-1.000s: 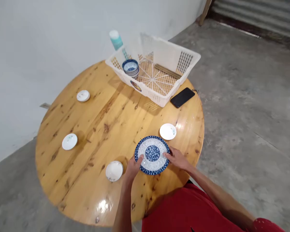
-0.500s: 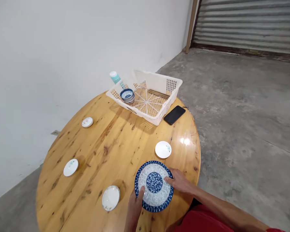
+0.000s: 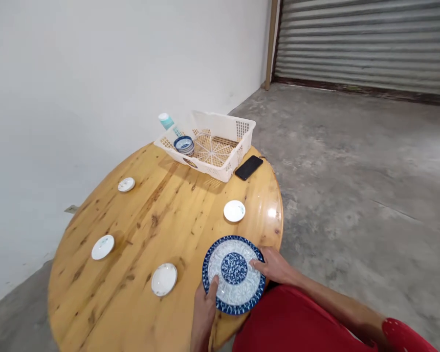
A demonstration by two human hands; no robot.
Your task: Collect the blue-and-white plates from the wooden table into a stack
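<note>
Blue-wht plate (image 3: 234, 268) now nearer red shirt (image 3: 297, 322) vs 1s ago.

Blk phone (image 3: 249, 167), teal/wht contnr (image 3: 167, 122) nr wall (image 3: 113, 63), corrugated shutter (image 3: 366, 44) w/ brn post (image 3: 272, 46) alongside, gry flr (image 3: 352, 161).

"Item one, blue-and-white patterned plate (image 3: 234, 268): position?"

"Amended. Drawn back toward the wearer; its near-right rim now overlaps the edge of the round wooden table (image 3: 179, 210) and the red shirt (image 3: 297, 322) in view."

"Left hand (image 3: 205, 305) and right hand (image 3: 276, 266)?"

"Both shifted back with it."

"Clearance, nearest white saucer (image 3: 234, 211)?"

"Wider. Nearly meeting in view one second ago; bare wood now shows between."

"Viewpoint?"

"Raised and farther off. Corrugated roller shutter (image 3: 366, 44) shows more fully; white plastic basket (image 3: 220, 172) appears smaller."
</note>
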